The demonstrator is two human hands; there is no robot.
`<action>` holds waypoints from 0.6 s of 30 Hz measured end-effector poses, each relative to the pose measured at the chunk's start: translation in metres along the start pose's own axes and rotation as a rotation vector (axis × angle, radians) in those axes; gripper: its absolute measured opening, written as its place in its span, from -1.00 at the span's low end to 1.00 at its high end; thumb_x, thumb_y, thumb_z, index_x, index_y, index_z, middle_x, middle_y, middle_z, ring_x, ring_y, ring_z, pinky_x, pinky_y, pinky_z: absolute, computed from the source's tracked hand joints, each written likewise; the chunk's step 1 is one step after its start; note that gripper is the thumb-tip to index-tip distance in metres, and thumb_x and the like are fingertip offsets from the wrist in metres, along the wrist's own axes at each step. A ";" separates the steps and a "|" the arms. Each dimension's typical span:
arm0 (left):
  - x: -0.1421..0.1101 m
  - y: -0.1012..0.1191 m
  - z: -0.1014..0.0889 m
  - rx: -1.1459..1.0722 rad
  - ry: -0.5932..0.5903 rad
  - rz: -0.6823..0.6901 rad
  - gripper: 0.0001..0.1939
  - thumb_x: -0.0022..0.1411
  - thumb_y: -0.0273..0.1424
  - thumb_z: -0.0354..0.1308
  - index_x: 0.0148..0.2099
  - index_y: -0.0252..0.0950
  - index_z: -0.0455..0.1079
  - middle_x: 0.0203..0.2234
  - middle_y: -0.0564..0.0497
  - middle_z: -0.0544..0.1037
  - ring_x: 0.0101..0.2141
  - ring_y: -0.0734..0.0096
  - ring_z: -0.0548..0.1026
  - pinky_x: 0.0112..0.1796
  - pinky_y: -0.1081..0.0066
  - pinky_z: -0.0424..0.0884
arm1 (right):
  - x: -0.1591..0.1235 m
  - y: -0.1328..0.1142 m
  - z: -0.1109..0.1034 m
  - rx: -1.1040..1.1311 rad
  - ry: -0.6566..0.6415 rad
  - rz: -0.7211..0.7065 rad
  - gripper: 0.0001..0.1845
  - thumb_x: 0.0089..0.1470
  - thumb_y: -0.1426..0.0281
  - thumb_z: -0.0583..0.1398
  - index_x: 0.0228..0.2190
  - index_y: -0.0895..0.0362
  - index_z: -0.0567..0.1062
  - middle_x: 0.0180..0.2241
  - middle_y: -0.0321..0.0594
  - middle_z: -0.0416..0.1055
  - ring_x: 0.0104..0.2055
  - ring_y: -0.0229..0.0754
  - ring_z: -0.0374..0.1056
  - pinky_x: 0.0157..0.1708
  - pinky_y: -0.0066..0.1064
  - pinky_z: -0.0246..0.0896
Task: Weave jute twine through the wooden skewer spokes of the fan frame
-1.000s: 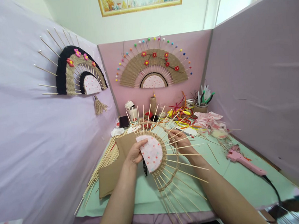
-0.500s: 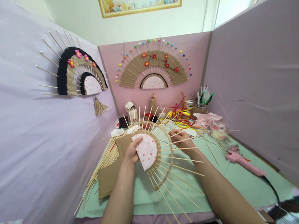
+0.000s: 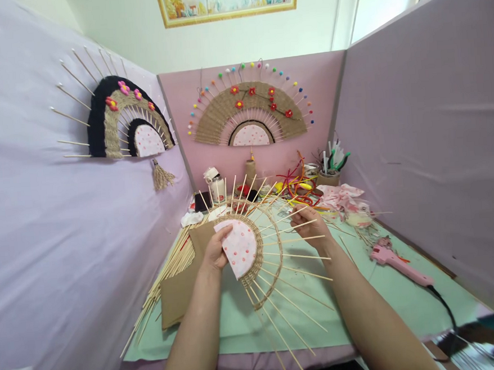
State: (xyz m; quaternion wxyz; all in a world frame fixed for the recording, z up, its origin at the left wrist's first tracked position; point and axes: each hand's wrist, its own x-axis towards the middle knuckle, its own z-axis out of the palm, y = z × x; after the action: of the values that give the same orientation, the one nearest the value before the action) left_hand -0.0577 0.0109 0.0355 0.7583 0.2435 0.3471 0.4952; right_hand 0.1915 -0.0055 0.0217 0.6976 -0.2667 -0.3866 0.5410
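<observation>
My left hand (image 3: 217, 249) grips a half-round fan (image 3: 240, 247) by its straight edge, thumb on the white centre with pink dots. Woven twine (image 3: 257, 249) borders that centre, and thin wooden sticks (image 3: 294, 256) fan outward from it. A second, narrower twine band (image 3: 281, 250) runs across the sticks farther out. My right hand (image 3: 311, 225) is closed in a pinch among the stick ends on the right side. Whatever its fingertips hold is too small to make out.
Brown cardboard (image 3: 181, 296) and a pile of sticks (image 3: 160, 275) lie on the left. A pink glue gun (image 3: 400, 264) rests at right. Coloured pipe cleaners (image 3: 302, 189), a white bottle (image 3: 216, 187) and a tool pot (image 3: 329, 177) stand behind. Finished fans (image 3: 250, 108) hang on the partitions.
My right hand has moved slightly right, away from the fan's centre, still pinched. My left hand keeps its hold on the fan. The whole view has shifted a little.
</observation>
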 end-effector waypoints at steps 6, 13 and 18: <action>0.002 0.000 0.000 0.018 -0.003 -0.034 -0.81 0.09 -0.55 0.06 -0.22 -0.48 0.40 -0.51 -0.11 0.58 -0.46 0.32 0.56 -0.21 0.33 0.45 | 0.006 0.001 -0.005 0.102 0.129 -0.083 -0.81 -0.27 0.41 0.32 -0.48 0.08 0.45 -0.54 -0.35 0.28 -0.57 -0.38 0.06 -0.64 -0.52 -0.05; 0.000 -0.001 0.003 0.023 0.010 -0.037 -0.89 0.11 -0.58 0.04 -0.33 -0.46 0.39 -0.53 -0.10 0.58 -0.49 0.35 0.55 -0.34 0.41 0.48 | 0.007 0.001 -0.007 0.133 0.165 -0.124 -0.77 -0.25 0.44 0.32 -0.42 0.06 0.49 -0.43 -0.32 0.39 -0.56 -0.42 0.12 -0.63 -0.54 0.03; 0.000 -0.002 0.003 0.035 0.008 -0.031 -0.87 0.08 -0.59 0.06 -0.29 -0.46 0.40 -0.53 -0.10 0.58 -0.48 0.34 0.55 -0.25 0.35 0.47 | 0.008 0.001 -0.007 0.084 0.190 -0.169 -0.78 -0.24 0.42 0.32 -0.41 0.04 0.49 -0.41 -0.33 0.41 -0.56 -0.40 0.15 -0.64 -0.51 0.07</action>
State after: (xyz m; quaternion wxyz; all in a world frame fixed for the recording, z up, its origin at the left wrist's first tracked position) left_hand -0.0547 0.0101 0.0362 0.7601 0.2492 0.3626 0.4782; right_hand 0.1975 0.0032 0.0187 0.7848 -0.2536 -0.3170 0.4683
